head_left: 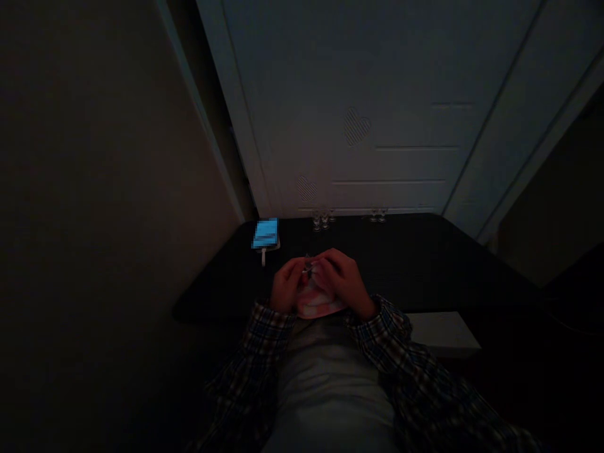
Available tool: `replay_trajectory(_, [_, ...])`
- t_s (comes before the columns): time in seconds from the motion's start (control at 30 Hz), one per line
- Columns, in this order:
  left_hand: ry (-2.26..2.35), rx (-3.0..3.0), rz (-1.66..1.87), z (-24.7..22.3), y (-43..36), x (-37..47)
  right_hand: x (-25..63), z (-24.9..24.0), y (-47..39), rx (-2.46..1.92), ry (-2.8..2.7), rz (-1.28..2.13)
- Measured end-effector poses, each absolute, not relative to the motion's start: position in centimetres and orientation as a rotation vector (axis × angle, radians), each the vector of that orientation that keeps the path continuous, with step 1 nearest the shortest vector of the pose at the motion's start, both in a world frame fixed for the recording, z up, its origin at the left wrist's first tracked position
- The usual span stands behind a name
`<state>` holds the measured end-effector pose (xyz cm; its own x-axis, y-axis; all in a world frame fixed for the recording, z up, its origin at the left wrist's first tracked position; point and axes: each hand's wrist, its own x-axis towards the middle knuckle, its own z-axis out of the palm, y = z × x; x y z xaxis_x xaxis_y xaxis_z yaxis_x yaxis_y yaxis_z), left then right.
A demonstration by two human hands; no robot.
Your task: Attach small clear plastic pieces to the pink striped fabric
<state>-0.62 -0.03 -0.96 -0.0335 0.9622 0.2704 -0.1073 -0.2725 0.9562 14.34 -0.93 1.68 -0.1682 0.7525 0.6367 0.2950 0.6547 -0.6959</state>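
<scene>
In the dim light both hands meet at the near edge of a dark table (391, 270). My left hand (285, 286) is closed, its fingers curled around a small shiny, clear thing (308, 270) that looks like a little stemmed glass. Bunched against this glass is a pink and white cloth (318, 299), with my right hand (346, 280) closed on it. The cloth hangs down between the hands toward my lap. Fingers and folds hide much of the glass.
Several small stemmed glasses (324, 220) stand at the back, with others (377, 215) farther right. A lit phone (266, 233) lies at the back left with a white cable (263, 257). A white panel (330, 82) rises behind the table. A white box-like thing (443, 330) sits right.
</scene>
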Motion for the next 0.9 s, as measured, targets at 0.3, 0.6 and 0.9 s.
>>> replay_trajectory(0.3, [0.969,1.288,1.497,-0.95,-0.04,-0.57,14.24,1.23,-0.71,-0.832,-1.737,0.56])
replay_trajectory(0.6, [0.936,1.311,1.457,-0.58,-0.5,-0.35,14.37,1.49,-0.8,-0.821,-1.756,0.554])
replay_trajectory(0.9, [0.961,1.386,1.434,-1.09,-0.09,-0.91,14.33,1.54,-0.95,-0.791,-1.739,0.549])
